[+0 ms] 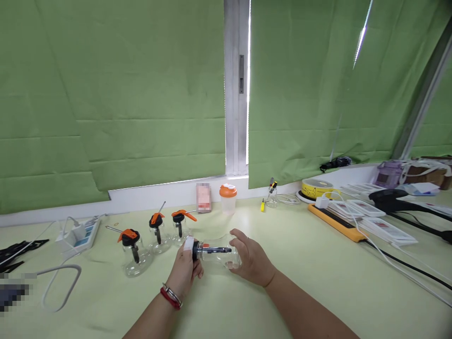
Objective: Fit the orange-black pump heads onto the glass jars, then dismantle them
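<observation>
A clear glass bottle [219, 252] with a black collar lies sideways in the air between my hands, a dark tube inside it. My left hand [186, 266] is closed around the collar end, where a white piece [189, 243] shows at the thumb. Wrapped around the wide base is my right hand [252, 259]. To the left stand similar bottles with black and orange tops and thin metal spouts: a near one [136, 266], a middle one [160, 242] and a far one [179, 230].
An orange-lidded shaker cup [228, 200] and a pink box [204, 197] stand by the wall. A small flask [271, 197] holds tools beside a yellow one [262, 205]. Right: yellow tin [316, 188], orange power strip [335, 223], cables. Left: white power strip [78, 238].
</observation>
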Tool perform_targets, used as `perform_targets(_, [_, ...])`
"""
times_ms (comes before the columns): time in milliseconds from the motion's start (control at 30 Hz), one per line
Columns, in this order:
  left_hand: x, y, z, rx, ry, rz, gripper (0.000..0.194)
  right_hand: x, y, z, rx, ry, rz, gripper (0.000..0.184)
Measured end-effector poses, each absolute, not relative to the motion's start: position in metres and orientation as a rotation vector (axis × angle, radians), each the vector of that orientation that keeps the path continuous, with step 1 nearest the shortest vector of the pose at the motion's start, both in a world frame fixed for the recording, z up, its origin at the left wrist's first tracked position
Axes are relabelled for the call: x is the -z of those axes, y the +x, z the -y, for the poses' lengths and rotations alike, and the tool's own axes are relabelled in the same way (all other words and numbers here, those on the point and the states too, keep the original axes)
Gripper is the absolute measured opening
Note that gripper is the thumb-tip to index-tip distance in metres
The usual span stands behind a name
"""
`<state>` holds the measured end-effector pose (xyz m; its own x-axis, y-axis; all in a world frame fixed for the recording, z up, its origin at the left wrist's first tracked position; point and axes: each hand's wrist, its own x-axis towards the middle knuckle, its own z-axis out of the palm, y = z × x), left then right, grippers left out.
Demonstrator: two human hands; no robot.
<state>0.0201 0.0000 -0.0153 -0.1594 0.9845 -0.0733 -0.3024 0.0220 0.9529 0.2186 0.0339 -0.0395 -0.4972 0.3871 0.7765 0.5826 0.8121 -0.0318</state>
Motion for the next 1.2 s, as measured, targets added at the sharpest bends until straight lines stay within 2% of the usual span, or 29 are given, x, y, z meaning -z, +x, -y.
perform_targets(233, [0.019,0.019,-0.001,-1.431,0.906,-1.122,0.029,0.040,0.221,-0.035,0.105,-0.665,2.163,0.071])
perform_targets(600, [0.019,0.021,0.001,-1.401,0.937,-1.112,0.030,0.032,0.224,-0.029,-0.162,-0.836,2.205,0.083])
perform_targets(800, [0.016,0.023,0.003,-1.377,1.003,-1.136,0.032,0.022,0.229,-0.024,-0.403,-0.984,2.211,0.078])
perform_targets(1200, [0.014,0.027,0.006,-1.363,1.105,-1.162,0.032,0.022,0.234,-0.026,-0.829,-0.920,2.095,0.071])
